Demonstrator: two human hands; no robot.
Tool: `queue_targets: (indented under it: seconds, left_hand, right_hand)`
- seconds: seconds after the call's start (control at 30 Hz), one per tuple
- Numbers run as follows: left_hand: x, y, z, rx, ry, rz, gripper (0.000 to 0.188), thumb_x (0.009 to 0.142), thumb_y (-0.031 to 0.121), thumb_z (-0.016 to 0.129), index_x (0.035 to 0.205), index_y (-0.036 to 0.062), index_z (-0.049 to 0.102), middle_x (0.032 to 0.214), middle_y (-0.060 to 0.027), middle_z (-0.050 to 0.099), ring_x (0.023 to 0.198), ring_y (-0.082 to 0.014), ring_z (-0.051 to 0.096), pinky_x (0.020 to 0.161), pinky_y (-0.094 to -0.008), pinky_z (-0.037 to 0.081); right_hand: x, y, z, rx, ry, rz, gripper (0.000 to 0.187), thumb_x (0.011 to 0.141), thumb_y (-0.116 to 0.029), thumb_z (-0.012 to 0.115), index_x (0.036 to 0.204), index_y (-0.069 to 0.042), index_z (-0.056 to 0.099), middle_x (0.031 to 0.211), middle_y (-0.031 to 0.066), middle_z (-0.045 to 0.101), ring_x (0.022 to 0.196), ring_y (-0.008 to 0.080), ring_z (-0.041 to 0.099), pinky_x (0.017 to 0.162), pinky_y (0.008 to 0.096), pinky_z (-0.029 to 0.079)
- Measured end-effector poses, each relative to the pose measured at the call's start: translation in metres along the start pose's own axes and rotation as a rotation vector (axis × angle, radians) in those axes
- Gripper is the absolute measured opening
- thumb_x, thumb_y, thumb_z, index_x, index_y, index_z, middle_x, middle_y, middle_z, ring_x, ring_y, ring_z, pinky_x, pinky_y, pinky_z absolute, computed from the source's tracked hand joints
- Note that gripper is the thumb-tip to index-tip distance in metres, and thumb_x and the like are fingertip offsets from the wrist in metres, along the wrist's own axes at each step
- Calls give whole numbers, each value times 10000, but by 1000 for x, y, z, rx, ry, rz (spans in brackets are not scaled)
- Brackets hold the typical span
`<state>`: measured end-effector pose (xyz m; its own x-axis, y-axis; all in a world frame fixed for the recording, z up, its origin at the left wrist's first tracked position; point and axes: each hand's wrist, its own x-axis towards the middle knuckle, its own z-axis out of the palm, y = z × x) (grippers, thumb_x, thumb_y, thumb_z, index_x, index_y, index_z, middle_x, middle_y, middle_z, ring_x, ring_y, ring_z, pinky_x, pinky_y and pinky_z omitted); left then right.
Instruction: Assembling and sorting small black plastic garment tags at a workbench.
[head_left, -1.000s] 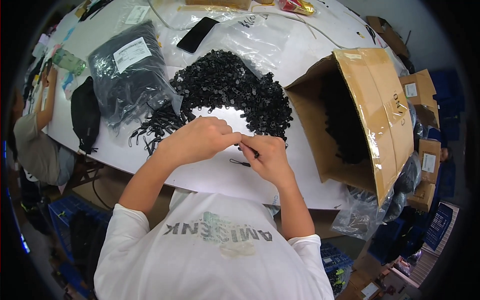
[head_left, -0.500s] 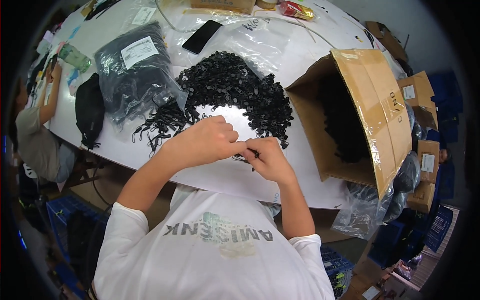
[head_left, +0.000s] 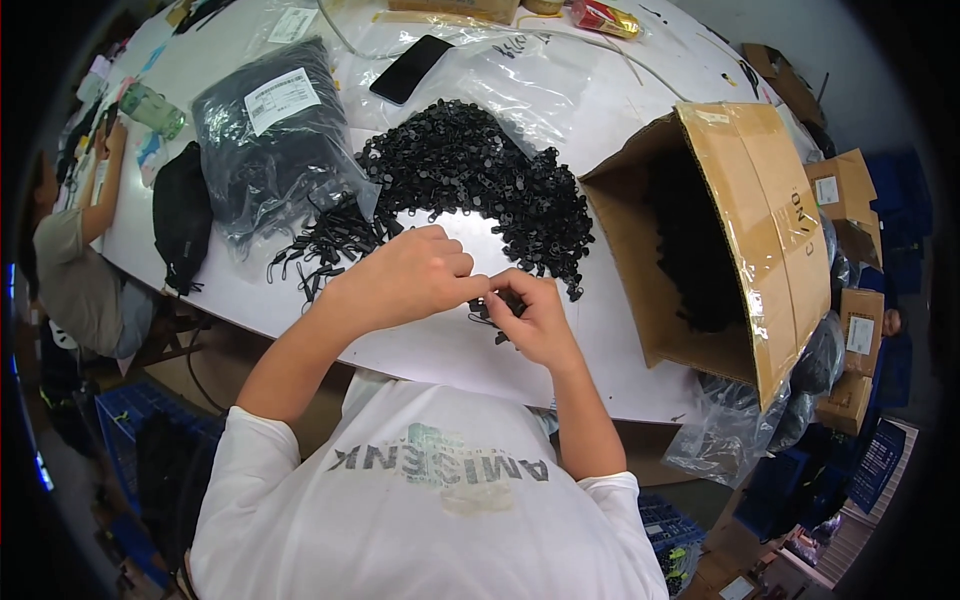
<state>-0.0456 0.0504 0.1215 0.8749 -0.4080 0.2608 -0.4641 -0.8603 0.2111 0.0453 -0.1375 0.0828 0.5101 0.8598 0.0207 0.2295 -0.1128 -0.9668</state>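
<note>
Over the near part of the white table, my two hands meet at the fingertips. My left hand (head_left: 425,278) is closed, its thumb and forefinger pinched at the right fingertips; what they pinch is too small or hidden to make out. Several small black cord loops with plastic ends (head_left: 492,318) show in my right hand (head_left: 538,318), which is curled around them. Just beyond lies a curved heap of small black plastic clips (head_left: 450,155). Left of it, by my left wrist, is a smaller pile of black cord loops (head_left: 325,245).
An open cardboard box (head_left: 770,230) holding black material lies on its side at right. At left are a clear bag of black goods (head_left: 270,130) and a black pouch (head_left: 182,220). A phone (head_left: 411,69) lies farther back. Another person (head_left: 80,245) sits at far left.
The fingers of my right hand have loosened a little, so more of the black loops show. My left hand stays nearly in place. The whole view has shifted slightly.
</note>
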Motion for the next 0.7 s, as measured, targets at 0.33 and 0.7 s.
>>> queue_targets:
  seconds: [0.33,0.7]
  left_hand:
    - [1,1,3,5,4,24,74,720,101,598,792,112,608,655,-8,563,668,-168,585,668,-303,453]
    - [0,5,19,-68,293,-155,77,728,139,645,730,98,581,587,-24,564,575,-200,581,580,-316,449]
  right_hand:
    - [0,-3,3,-84,-13,-57,64,829,-43,575,815,9,610,591,97,595,476,178,550,479,277,425]
    - [2,-1,16,16,104,44,124,847,-62,589,938,11,630,596,76,591,483,140,542,486,260,413]
